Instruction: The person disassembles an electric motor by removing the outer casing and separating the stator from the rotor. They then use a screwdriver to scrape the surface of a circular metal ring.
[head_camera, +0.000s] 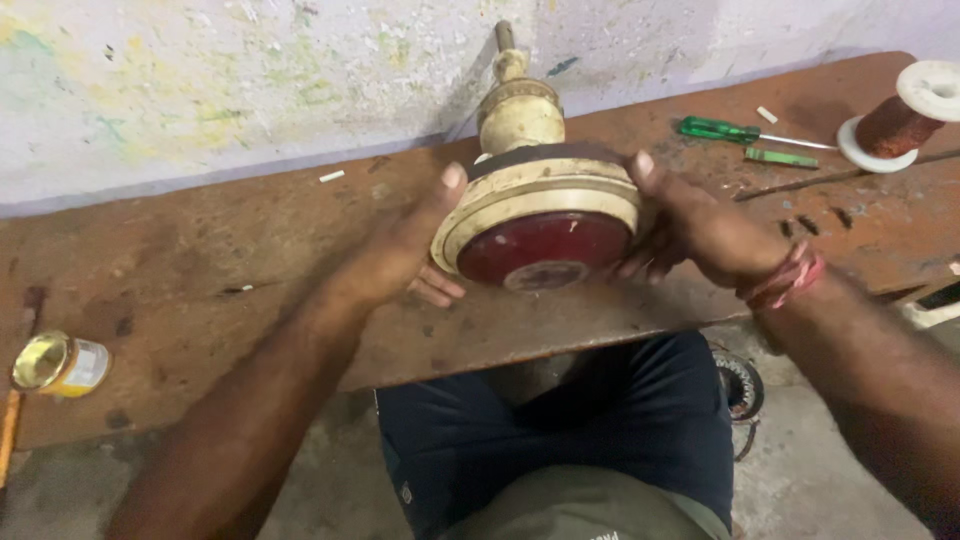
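Rust-brown metal table (200, 270) lay before me; my left hand (405, 255) and right hand (695, 235) both gripped the cream-and-maroon round fan motor housing (540, 215), tilted.

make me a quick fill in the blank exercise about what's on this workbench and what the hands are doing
1. Both hands, left hand and right hand, grip the cream fan motor housing, whose round end cap is dark ____.
2. The screwdriver on the workbench has a ____ handle.
3. The spool at the far right is wound with ____-coloured wire.
4. The small tin can lies near the bench's ____ end.

Missing words: red; green; copper; left
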